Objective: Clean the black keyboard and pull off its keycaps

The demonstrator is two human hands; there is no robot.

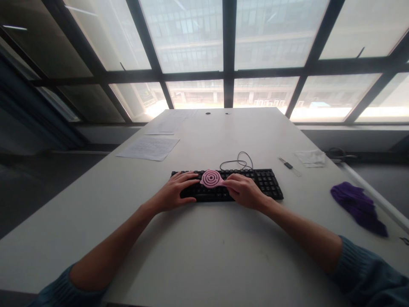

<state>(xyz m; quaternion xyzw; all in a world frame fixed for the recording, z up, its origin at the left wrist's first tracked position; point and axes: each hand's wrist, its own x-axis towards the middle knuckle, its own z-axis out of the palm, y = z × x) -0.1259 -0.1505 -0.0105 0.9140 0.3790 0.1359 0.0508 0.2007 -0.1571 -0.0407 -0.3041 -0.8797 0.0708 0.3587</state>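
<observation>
A black keyboard [266, 181] lies across the middle of a white table [198, 247]. On its keys rests a round pink piece with raised spiral rings [211, 178]. My left hand [177, 192] lies on the keyboard's left part, fingers stretched toward the pink piece and touching its left edge. My right hand [244, 189] rests on the keys to the right, its fingers curled and pinching the pink piece's right edge.
The keyboard's black cable [238, 162] loops behind it. Paper sheets [148, 148] lie at the far left. A small dark clip-like item [288, 165] and crumpled white cloth [310, 157] sit at the right, with a purple cloth [358, 207] near the right edge. Large windows stand behind.
</observation>
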